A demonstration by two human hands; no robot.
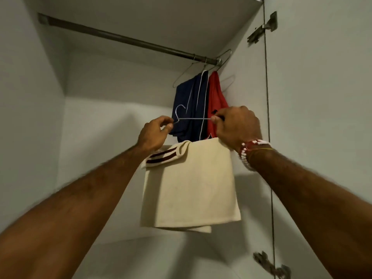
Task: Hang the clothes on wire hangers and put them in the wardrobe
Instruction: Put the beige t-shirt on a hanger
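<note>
Head view. Done: navy garment (191,105) and red garment (217,101) hang at the rail's (120,38) right end. In hand: cream garment (189,186) on a hanger (193,118), below the rail, unhooked. I judge more may remain unseen. My left hand (155,131) pinches the hook; my right hand (235,125) pinches the wire; arms raised.

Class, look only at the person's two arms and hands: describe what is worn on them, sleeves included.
Both forearms are bare, with no sleeves in view. The right hand has a red-and-white beaded bracelet and a thin yellow thread at its wrist. The left hand shows no band or watch.
</note>
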